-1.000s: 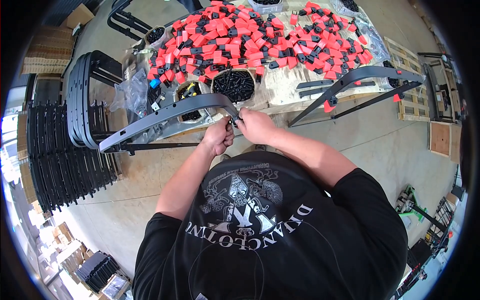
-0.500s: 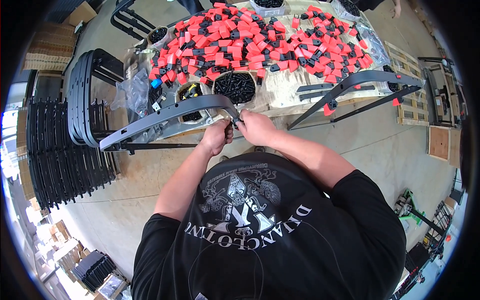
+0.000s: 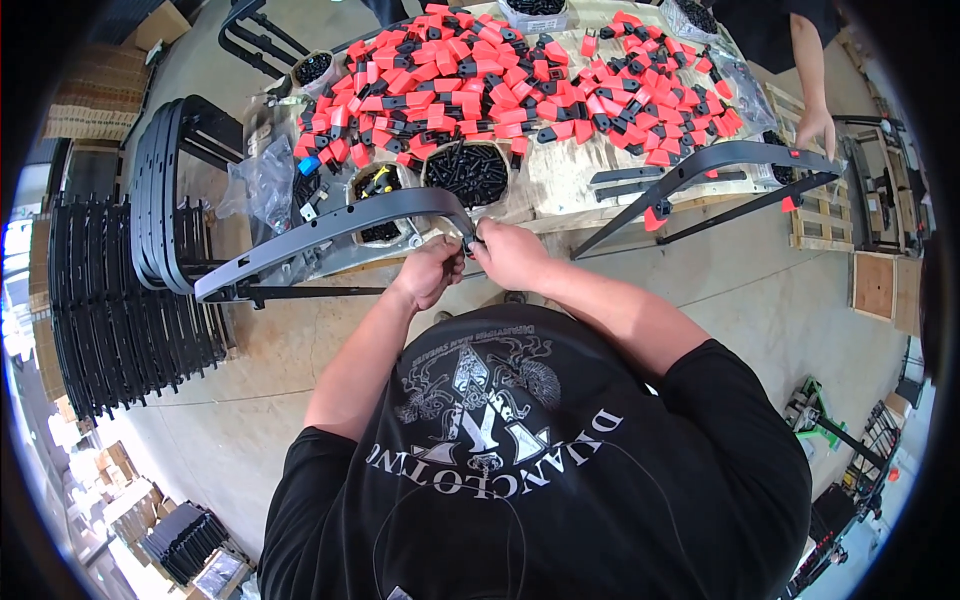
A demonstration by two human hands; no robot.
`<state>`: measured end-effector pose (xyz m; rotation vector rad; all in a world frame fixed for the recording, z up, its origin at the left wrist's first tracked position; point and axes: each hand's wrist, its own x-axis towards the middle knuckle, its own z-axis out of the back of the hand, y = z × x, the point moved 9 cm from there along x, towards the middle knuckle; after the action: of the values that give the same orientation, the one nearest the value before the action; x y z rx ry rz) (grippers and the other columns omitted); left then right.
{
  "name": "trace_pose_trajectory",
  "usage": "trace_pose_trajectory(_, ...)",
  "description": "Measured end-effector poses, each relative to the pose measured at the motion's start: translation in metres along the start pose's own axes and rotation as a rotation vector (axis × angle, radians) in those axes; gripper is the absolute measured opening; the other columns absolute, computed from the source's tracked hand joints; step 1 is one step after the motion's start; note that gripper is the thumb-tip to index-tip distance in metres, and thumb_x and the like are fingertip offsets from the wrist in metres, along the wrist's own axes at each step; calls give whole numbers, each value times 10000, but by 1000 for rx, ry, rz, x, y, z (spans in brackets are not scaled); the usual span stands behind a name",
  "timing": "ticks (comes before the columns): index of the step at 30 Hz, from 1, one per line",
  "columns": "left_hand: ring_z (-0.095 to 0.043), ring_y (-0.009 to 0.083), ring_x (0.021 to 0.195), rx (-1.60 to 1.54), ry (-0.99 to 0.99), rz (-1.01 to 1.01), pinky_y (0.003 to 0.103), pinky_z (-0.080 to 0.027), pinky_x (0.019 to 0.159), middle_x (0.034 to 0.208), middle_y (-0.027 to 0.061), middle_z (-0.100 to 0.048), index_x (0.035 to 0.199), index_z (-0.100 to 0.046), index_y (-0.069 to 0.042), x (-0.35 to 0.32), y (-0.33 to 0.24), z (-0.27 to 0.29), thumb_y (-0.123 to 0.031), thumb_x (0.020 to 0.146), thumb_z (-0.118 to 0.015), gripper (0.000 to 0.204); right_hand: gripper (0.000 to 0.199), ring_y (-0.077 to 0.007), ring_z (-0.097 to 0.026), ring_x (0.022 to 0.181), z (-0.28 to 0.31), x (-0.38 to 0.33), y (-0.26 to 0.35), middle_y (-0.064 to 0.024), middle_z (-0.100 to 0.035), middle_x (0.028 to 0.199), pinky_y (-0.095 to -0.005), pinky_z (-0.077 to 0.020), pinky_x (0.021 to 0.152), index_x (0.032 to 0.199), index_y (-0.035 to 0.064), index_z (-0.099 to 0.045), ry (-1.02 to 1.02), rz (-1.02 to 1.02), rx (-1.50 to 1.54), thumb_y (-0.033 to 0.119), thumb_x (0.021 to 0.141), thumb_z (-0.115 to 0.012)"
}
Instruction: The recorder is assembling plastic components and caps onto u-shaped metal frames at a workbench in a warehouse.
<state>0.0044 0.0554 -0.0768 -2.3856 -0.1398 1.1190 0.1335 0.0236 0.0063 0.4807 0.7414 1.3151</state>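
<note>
A dark curved metal frame point(image 3: 335, 213) lies along the table's near edge, its bent end reaching down between my two hands. My right hand point(image 3: 510, 256) is closed on that end, with the thumb pressed against the tube. Just left of it, my left hand point(image 3: 430, 272) is closed with curled fingers beside the same end. Whatever its fingers hold is hidden. Close in front of my hands stand a bin of small black cylindrical parts point(image 3: 466, 174) and a smaller box point(image 3: 362, 190) containing black parts and a yellow-handled tool point(image 3: 379, 181).
Red-and-black plastic pieces point(image 3: 440, 75) are heaped across the table point(image 3: 555, 180). A second metal frame point(image 3: 720, 156) rests at the right, where a co-worker's hand point(image 3: 816, 130) touches or nears its far end. More frames point(image 3: 165, 200) stack at left, beside a clear plastic bag point(image 3: 265, 180).
A co-worker's arm has come in from the upper right, down to the end of the right-hand frame. My hands stay at the bent end with hardly any movement.
</note>
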Motion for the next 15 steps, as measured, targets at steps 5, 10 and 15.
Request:
trace_pose_trajectory(5, -539, 105, 781, 160, -84, -315, 254, -414, 670, 883, -23, -584, 1018, -629, -110, -11, -31, -5, 41, 888, -584, 204, 281, -448, -670, 879, 2, -2, 1, -246, -683, 912, -538, -526, 775, 1016, -35, -553, -7, -6, 16, 238, 959, -590)
trace_pose_trajectory(10, -469, 110, 590, 219, -379, -66, 272, -362, 533, 704, -14, -532, 894, -598, -102, -8, -18, 21, -194, 1013, -511, 173, 283, -451, -668, 873, -1, -1, 0, -250, -683, 908, -540, -524, 768, 1016, -34, -552, -8, 3, 16, 241, 961, -590)
trace_pose_trajectory(15, -385, 110, 498, 317, -306, -86, 276, -285, 452, 626, -28, -455, 833, -546, -115, 3, -9, 8, -328, 1065, -448, 329, 284, -452, -667, 871, -1, -1, 0, -250, -683, 900, -545, -520, 761, 1012, -35, -551, -22, 10, 17, 241, 962, -590)
